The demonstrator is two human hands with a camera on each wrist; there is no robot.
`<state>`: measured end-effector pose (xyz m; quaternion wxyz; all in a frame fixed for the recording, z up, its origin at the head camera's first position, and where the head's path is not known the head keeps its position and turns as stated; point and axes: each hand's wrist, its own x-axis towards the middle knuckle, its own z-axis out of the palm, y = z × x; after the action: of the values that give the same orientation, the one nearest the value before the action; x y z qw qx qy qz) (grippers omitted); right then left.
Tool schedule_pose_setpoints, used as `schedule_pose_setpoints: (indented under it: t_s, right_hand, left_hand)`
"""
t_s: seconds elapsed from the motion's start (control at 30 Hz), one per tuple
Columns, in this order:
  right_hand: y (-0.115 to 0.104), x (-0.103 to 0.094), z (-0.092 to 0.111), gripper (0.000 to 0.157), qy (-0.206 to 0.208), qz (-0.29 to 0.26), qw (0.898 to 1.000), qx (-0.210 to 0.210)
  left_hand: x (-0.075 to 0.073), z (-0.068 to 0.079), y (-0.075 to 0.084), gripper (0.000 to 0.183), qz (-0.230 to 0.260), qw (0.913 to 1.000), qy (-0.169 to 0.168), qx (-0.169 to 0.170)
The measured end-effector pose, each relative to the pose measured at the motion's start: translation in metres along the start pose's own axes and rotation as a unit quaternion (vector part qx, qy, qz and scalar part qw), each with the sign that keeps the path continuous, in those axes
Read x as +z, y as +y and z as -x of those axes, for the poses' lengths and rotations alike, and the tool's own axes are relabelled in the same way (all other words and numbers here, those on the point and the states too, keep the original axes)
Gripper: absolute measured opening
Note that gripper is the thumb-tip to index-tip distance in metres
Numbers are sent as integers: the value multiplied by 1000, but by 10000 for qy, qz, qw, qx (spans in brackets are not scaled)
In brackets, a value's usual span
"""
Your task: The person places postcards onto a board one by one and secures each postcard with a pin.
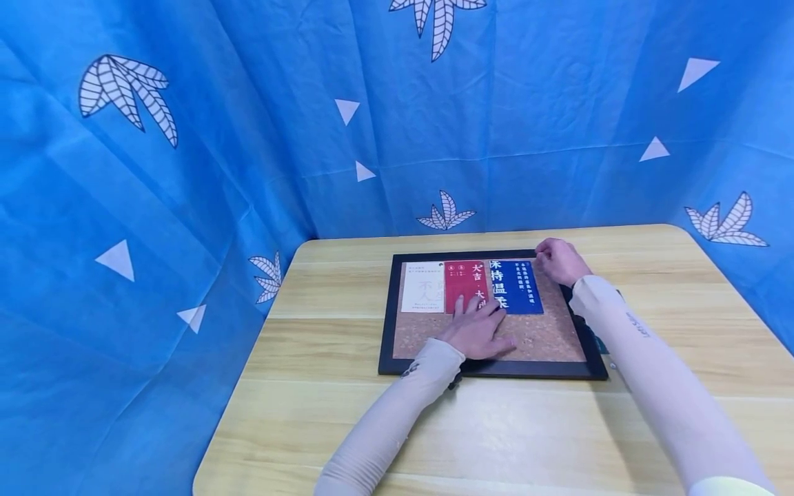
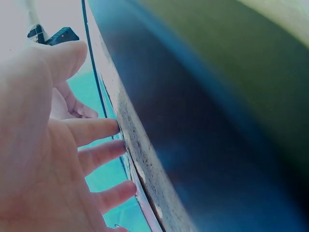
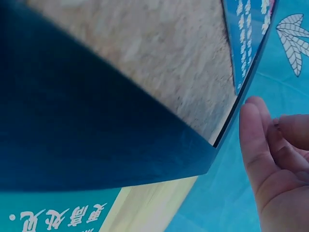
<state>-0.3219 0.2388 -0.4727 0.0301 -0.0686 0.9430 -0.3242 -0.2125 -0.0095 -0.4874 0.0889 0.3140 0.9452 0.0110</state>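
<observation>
A black-framed cork board (image 1: 490,337) lies on the table. Along its upper part, side by side, are a white card (image 1: 422,282), a red card (image 1: 462,279) and a blue card (image 1: 524,286), all with printed characters. My left hand (image 1: 474,331) rests with spread fingers over the lower red card, the blue card's corner and the bare cork. At the board's top right corner is my right hand (image 1: 561,262), beside the blue card. In the right wrist view its thumb and curled fingers (image 3: 256,140) meet around a small dark thing, mostly hidden; I cannot tell its kind.
A green card with white characters (image 3: 58,212) sticks out from beside the board's right edge, partly behind my right arm. A tiny shiny thing (image 1: 613,366) lies near the lower right corner. Blue curtain (image 1: 397,165) hangs behind the wooden table (image 1: 335,358).
</observation>
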Motion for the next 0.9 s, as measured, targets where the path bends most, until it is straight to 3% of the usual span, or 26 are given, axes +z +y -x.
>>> schedule_pose_setpoints:
  t_s: [0.23, 0.63, 0.9]
  right_hand:
    - [0, 0, -4, 29, -51, -72, 9998, -188]
    - [-3, 3, -11, 31, -319, 623, 9975, -85]
    - [2, 4, -13, 31, -39, 387, 9992, -118]
  left_hand:
    - [0, 0, 0, 72, 25, 10000, -23, -45]
    - [1, 0, 0, 73, 32, 10000, 5, -42]
    - [-1, 1, 0, 72, 77, 9999, -55, -41]
